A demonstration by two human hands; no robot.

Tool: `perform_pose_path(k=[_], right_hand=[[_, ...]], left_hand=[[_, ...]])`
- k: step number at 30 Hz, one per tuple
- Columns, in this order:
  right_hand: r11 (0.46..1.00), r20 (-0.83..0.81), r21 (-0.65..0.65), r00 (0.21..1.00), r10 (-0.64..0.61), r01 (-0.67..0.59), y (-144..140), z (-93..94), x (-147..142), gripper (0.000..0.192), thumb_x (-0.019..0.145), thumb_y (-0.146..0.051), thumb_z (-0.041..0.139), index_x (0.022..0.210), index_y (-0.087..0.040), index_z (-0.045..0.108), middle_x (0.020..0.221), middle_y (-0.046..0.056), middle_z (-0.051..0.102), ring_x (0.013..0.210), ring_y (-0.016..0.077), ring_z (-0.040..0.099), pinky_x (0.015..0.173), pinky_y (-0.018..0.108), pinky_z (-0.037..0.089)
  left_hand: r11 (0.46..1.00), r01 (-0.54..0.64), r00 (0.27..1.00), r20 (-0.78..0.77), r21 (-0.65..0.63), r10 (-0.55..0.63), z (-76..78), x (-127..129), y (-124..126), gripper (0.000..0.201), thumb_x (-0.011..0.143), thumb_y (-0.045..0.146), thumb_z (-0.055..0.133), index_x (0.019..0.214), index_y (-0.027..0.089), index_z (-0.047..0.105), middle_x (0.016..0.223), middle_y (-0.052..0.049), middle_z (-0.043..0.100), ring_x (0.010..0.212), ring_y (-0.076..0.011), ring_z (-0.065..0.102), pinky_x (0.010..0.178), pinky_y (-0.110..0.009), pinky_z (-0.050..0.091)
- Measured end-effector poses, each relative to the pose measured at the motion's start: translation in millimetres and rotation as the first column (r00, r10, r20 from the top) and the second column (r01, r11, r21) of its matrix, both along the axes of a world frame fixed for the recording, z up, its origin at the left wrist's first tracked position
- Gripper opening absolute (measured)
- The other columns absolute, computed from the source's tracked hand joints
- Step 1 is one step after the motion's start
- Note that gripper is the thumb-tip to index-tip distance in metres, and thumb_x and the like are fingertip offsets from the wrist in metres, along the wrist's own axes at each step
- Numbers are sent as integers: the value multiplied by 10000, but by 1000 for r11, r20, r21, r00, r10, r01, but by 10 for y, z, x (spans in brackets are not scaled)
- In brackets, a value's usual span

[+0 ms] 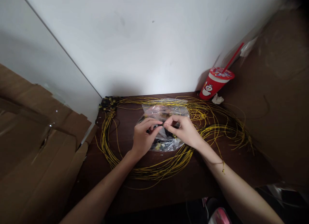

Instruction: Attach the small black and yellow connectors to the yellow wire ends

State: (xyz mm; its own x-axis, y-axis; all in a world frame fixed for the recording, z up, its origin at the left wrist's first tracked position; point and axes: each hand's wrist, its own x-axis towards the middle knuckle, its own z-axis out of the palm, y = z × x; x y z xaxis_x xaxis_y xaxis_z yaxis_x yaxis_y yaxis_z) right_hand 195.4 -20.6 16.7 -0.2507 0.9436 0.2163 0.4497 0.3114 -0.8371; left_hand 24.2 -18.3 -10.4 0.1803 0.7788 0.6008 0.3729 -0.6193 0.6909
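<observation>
Dim indoor light, brightest on the white wall (pixel 154 40) at top centre, dark corners lower right, wide-angle bending at edges, soft focus

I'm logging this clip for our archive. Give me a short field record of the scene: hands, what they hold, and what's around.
left hand: fingers pinched on a small dark part, too small to identify
right hand: fingertips meet the left hand's at the same small part
under hands: clear plastic bag of small pieces
surface: dark wooden table
around bag: loops of yellow wire
back right: red cup with straw, by the wall
left: cardboard
</observation>
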Motion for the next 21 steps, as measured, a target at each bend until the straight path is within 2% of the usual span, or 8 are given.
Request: perform_pose_path(k=[11,17,21], right_hand=[[998,30,54,999,-19,17,-5,-33,-9,141,819,-253,607,720,-169,663,720,24,673,681,144,609,668,290,465],[999,-26,38,999,18,-17,16,-1,38,163,802,-273,638,927,-177,680,902,53,711,820,167,648,765,312,497],[999,30,45,1000,8,-9,22,9,61,89,815,-217,597,784,-170,665,800,34,698,757,156,637,743,303,482]], left_hand=[[999,9,999,-34,43,-7,-4,-5,-4,89,786,140,646,855,176,689,760,-20,638,566,-86,454,551,-221,396],[1000,-2,1000,13,9,2,-8,-17,27,89,772,161,659,850,188,693,660,14,585,538,-82,448,518,-210,376],[1000,-5,999,40,-12,5,-2,-16,31,83,766,156,665,838,183,695,614,28,536,532,-82,442,522,-211,374]])
